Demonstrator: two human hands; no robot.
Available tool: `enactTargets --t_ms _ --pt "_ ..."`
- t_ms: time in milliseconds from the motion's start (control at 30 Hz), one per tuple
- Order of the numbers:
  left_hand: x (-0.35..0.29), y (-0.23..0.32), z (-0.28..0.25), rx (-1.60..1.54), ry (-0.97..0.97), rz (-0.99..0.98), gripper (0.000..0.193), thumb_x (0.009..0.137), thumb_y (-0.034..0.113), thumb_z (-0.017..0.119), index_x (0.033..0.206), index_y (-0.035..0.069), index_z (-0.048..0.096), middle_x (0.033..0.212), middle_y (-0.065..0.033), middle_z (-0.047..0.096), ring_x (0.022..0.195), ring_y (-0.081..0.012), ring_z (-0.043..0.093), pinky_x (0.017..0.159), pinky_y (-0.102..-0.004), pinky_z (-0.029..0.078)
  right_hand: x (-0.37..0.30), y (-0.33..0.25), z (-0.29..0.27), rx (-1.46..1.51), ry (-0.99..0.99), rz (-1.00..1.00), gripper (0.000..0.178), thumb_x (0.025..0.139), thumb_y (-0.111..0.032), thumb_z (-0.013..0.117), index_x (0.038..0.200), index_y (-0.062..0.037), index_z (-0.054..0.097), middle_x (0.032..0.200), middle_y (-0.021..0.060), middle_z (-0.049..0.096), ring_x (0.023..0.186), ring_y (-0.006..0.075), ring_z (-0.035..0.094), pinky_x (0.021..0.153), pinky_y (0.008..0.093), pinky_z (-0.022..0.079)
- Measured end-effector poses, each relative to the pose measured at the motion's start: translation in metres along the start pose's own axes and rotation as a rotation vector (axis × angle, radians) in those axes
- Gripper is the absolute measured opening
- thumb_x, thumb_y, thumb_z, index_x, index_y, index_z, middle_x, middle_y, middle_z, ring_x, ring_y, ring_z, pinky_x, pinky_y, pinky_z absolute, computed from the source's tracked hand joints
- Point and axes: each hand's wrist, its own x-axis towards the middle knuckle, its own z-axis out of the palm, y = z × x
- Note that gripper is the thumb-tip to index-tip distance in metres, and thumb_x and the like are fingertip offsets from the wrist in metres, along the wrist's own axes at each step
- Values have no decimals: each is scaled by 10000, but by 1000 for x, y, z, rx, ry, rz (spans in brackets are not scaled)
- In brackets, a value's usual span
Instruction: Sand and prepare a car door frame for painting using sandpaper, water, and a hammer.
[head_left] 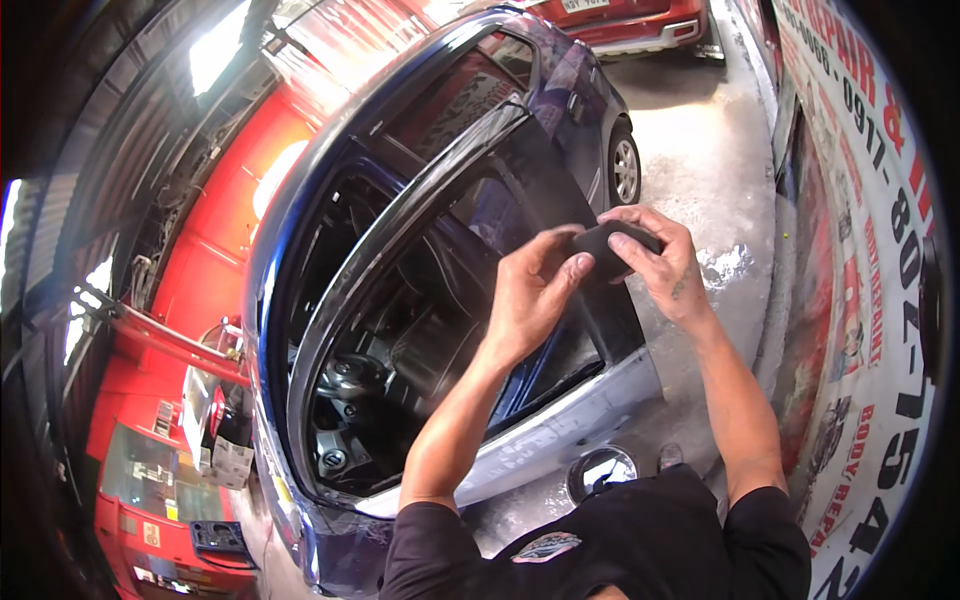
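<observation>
Both hands meet at a small dark rectangular pad [598, 243], held up in front of the open car door [555, 190]. It looks like black sandpaper, perhaps folded or wrapped round a block; which one I cannot tell. My left hand [530, 290] pinches its left end, thumb toward me. On the other end my right hand [660, 262] has its thumb on the near face and its fingers behind the top edge. The door has a black window frame and a dull grey, scuffed lower panel [560, 420]. Through its window opening the steering wheel [355, 375] shows.
The blue car [275, 270] stands to the left. A round container [600, 470] sits on the wet floor by my feet. Along the right hangs a printed banner [850, 250]. A red vehicle [640, 25] is parked at the far end, another red one [150, 480] at lower left.
</observation>
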Motion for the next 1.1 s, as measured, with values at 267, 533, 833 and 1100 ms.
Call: enactTargets --t_ms 267,533,833,1100 --pt "-15 -29 5 -529 39 -234 351 984 253 808 1109 -61 713 929 -101 741 696 -165 685 630 -305 575 0 8 12 206 72 -16 346 986 -158 760 1264 30 673 1041 48 751 978 94 698 811 257 587" --pt "-12 -14 3 -324 57 -94 414 996 246 796 1284 -33 693 1106 -93 761 952 -134 689 814 -295 563 5 -4 15 12 26 33 159 988 -157 754 1024 -2 745 885 -18 699 818 54 613 752 255 499" --pt "-2 4 -5 -196 139 -58 235 1014 197 779 1083 -27 763 863 13 713 757 -54 570 688 -245 475 4 -4 34 -44 -39 -27 225 967 -145 784 1117 21 758 938 46 750 899 86 653 827 282 526" --pt "22 7 -44 365 405 384 189 989 69 756 1165 4 778 1055 -94 785 915 -152 713 868 -301 557 75 -30 23 -359 64 -340 198 942 -130 765 1038 42 775 966 90 794 894 119 706 836 304 561"
